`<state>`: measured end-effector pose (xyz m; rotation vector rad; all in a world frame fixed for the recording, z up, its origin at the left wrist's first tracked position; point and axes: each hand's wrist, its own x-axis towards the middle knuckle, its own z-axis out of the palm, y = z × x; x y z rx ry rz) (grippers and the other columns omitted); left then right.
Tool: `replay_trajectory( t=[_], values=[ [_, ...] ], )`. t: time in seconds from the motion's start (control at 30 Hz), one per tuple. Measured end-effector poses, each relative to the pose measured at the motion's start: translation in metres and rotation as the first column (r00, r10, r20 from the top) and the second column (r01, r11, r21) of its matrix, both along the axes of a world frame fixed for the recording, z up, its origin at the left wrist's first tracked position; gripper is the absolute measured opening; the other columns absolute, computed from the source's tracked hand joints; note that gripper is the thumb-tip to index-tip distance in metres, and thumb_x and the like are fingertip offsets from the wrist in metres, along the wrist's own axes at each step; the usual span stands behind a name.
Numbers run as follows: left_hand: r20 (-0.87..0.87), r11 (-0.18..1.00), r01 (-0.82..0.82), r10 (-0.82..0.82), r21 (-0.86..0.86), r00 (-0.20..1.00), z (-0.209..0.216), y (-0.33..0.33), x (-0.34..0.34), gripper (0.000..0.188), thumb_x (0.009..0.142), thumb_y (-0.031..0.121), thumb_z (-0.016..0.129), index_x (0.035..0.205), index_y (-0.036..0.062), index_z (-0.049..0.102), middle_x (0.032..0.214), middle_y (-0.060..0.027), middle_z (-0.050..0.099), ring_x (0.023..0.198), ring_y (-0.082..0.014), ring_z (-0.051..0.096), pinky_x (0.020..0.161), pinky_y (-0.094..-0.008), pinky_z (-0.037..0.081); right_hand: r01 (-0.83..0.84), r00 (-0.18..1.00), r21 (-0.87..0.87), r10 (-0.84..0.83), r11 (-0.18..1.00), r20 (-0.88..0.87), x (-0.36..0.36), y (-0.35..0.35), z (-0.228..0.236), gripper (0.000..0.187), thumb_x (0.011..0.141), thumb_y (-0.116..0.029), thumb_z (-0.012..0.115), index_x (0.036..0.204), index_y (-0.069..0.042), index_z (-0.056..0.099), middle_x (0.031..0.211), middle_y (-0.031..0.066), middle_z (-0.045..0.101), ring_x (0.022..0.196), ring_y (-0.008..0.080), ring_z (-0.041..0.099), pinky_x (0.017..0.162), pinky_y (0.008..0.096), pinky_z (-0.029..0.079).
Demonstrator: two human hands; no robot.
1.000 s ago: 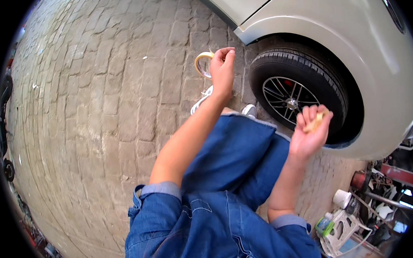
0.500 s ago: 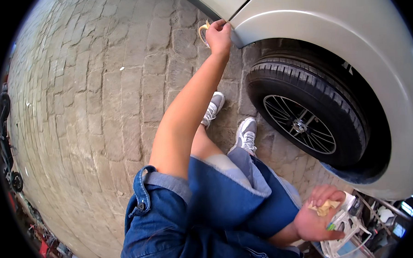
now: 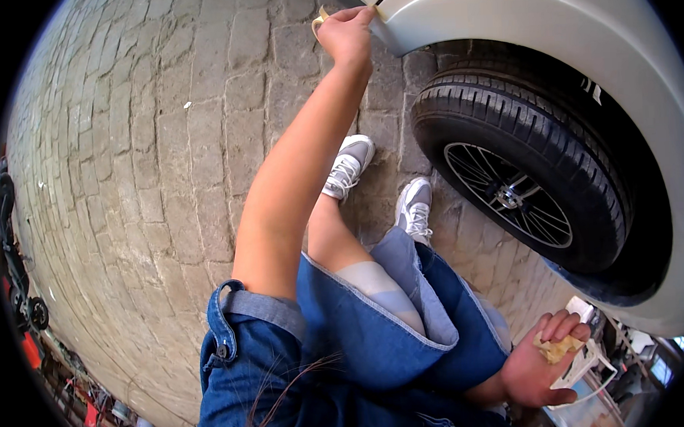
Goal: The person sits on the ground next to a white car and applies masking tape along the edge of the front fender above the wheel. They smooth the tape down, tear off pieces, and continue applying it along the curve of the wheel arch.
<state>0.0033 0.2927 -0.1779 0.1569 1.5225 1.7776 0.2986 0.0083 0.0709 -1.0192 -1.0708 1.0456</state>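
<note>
My left hand [image 3: 347, 38] is closed in a pinch at the lower corner of a pale car body panel [image 3: 471, 13], just ahead of the wheel arch. A thin curl of yellowish masking tape [image 3: 318, 21] sticks out from behind the fingers; the pinched end is hidden. At the lower right, my right hand [image 3: 533, 369] curls its fingers over a crumpled wad of yellowish tape [image 3: 557, 347], thumb held apart. The car's black tyre [image 3: 498, 123] with its spoked rim [image 3: 507, 197] stands between my two hands.
My shoes [image 3: 349, 166] rest on stone paving [image 3: 194, 159] beside the wheel. A white plastic frame-like object [image 3: 581, 367] and other clutter lie past my right hand. Along the far left edge are a dark wheeled vehicle [image 3: 37, 312] and several red items.
My left hand has shifted slightly up and left in the picture, still pinching at the panel edge. My right hand has moved a little right and down, keeping the wad. The view has shifted slightly.
</note>
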Motion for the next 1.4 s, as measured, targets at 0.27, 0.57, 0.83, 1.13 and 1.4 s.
replay_trajectory(
  t=[0.27,0.57,0.83,1.13,1.4],
  values=[
    [-0.334,0.999,-0.041,0.050,0.033,0.941,-0.027,0.014,0.003,0.012,0.073,0.009,0.077,0.080,0.0013,0.073,0.080,-0.0078,0.067,0.079,-0.0147,0.060,0.075,-0.0299,0.049,0.012,0.994,-0.011,-0.011,1.000,0.110,-0.008,-0.002,-0.001,0.086,0.077,-0.072,0.071,0.109,0.001,0.041,0.092,0.0081,0.040,0.083,0.0159,0.038,0.075,0.0298,0.031],
    [-0.533,0.980,0.083,0.026,0.180,0.846,-0.023,-0.021,0.016,0.015,0.072,0.013,0.077,0.081,0.0040,0.070,0.094,-0.0028,0.046,0.074,-0.0121,0.046,0.066,-0.0272,0.041,0.022,0.986,-0.019,-0.018,1.000,0.164,-0.005,-0.001,-0.003,0.086,0.076,-0.073,0.071,0.108,0.000,0.040,0.092,0.0087,0.040,0.083,0.0163,0.038,0.075,0.0306,0.030],
    [-0.288,0.915,0.396,-0.361,0.072,0.887,-0.003,-0.138,0.020,0.009,0.079,0.011,0.073,0.084,0.0058,0.068,0.084,0.0021,0.054,0.073,-0.0092,0.048,0.071,-0.0248,0.042,-0.125,0.971,0.060,0.135,0.990,-0.197,0.005,-0.004,-0.012,0.109,0.079,-0.061,0.073,0.141,0.014,0.026,0.125,0.0234,0.044,0.117,0.0330,0.045,0.106,0.0383,0.031],
    [-0.070,0.729,0.541,-0.569,0.418,0.820,0.169,-0.289,0.037,0.006,0.088,0.001,0.068,0.089,0.0040,0.062,0.093,0.0020,0.054,0.083,-0.0062,0.049,0.073,-0.0210,0.038,-0.321,0.927,-0.005,0.315,0.947,0.203,-0.044,-0.008,0.007,0.076,0.087,-0.013,0.056,0.152,0.009,0.025,0.157,0.0217,0.032,0.147,0.0302,0.031,0.122,0.0422,0.021],
    [-0.409,0.676,0.639,-0.501,0.366,0.763,0.239,-0.401,0.064,0.015,0.090,0.002,0.068,0.097,0.0055,0.055,0.098,0.0009,0.057,0.088,-0.0071,0.055,0.079,-0.0211,0.044,-0.319,0.946,0.073,0.313,0.945,0.085,-0.088,-0.114,0.018,0.046,0.096,-0.005,0.060,0.140,0.001,0.052,0.140,0.0150,0.058,0.131,0.0241,0.054,0.110,0.0364,0.041]
  ],
)
